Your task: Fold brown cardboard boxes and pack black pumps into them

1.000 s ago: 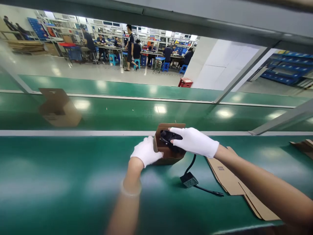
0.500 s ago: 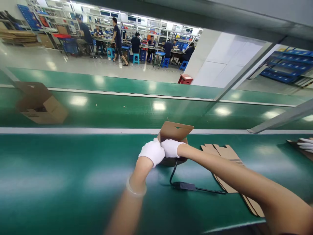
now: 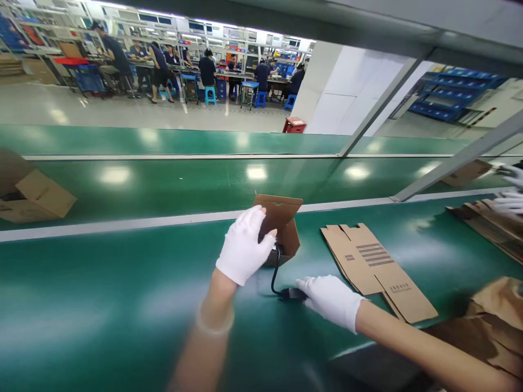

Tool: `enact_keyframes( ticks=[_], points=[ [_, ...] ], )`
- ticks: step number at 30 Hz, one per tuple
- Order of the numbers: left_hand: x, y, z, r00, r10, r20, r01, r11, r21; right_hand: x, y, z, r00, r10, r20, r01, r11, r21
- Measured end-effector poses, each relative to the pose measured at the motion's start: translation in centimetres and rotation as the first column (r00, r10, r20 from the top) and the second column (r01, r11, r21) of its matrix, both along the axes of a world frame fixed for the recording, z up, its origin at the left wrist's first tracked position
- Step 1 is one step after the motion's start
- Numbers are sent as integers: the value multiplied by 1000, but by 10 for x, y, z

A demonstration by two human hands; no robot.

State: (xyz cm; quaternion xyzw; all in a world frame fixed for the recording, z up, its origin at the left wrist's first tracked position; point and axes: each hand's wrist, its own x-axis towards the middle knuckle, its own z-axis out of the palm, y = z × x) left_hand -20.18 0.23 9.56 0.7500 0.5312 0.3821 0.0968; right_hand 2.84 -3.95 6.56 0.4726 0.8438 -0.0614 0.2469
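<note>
A small brown cardboard box (image 3: pixel 291 239) stands on the green work surface with its lid flap (image 3: pixel 281 208) raised. At its left side is my left hand (image 3: pixel 243 247) in a white glove with bare fingertips, thumb and fingers apart, touching the box's edge. Out of the box's front hangs a black cable (image 3: pixel 274 277), ending in a ridged black connector (image 3: pixel 291 294). My gloved right hand (image 3: pixel 329 298) is closed on the connector's right end, just above the surface. Part of the box's inside is hidden behind my left hand.
Flat folded cartons (image 3: pixel 378 267) lie to the right. Another open box (image 3: pixel 36 196) is at the far left. Crumpled brown paper (image 3: pixel 496 321) is at lower right. Another person's gloved hands (image 3: pixel 512 190) are at the right edge. A metal post (image 3: pixel 461 158) slants across the right.
My right hand has left the box and moved down right onto the connector. My left hand has opened beside the box. The view has shifted right.
</note>
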Motion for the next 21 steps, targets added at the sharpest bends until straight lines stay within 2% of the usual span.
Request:
enact_keyframes(
  ticks=[2,4,5,6,8,9,10,11,13,15,16,17,18,19,20,21],
  points=[
    [9,-4,-1,997,-73,-10,74,995,65,5,-4,-8,996,-35,-86,29,998,-62],
    [17,-4,-6,989,-135,-53,138,988,65,9,-5,5,968,-83,-236,35,979,-202],
    [20,-3,-9,984,-159,-78,162,986,46,12,-5,16,938,-130,-320,25,950,-311],
    [22,-2,-12,979,-177,-102,180,983,19,15,-4,30,893,-204,-401,7,898,-440],
    [25,1,-17,969,-201,-144,197,980,-41,21,-2,57,745,-432,-509,-43,730,-682],
    [27,2,-20,965,-205,-163,196,978,-66,23,0,68,642,-550,-534,-70,652,-755],
    [29,3,-21,963,-201,-182,188,978,-86,24,3,76,525,-643,-558,-90,610,-787],
    [31,3,-22,960,-193,-202,176,979,-102,23,6,81,392,-699,-598,-94,616,-782],
    [35,4,-25,947,-191,-258,157,976,-149,16,15,82,100,-703,-704,-44,704,-709],
    [40,5,-29,923,-207,-324,136,964,-227,4,27,73,-153,-607,-780,54,782,-620],
    [43,7,-31,910,-221,-352,129,955,-268,-3,34,67,-234,-538,-809,128,808,-575],
    [45,8,-34,898,-237,-372,125,946,-300,-9,41,59,-274,-460,-844,223,824,-521],
    [47,10,-36,890,-248,-383,124,939,-321,-15,48,51,-270,-380,-885,333,825,-456],
    [49,12,-38,885,-257,-388,125,934,-334,-19,54,44,-232,-299,-926,447,812,-374],
    [50,14,-40,883,-266,-388,129,930,-343,-23,60,36,-157,-220,-963,560,783,-270],
    [51,15,-41,880,-275,-387,133,925,-355,-25,64,30,-41,-148,-988,657,741,-139]
  ],
)
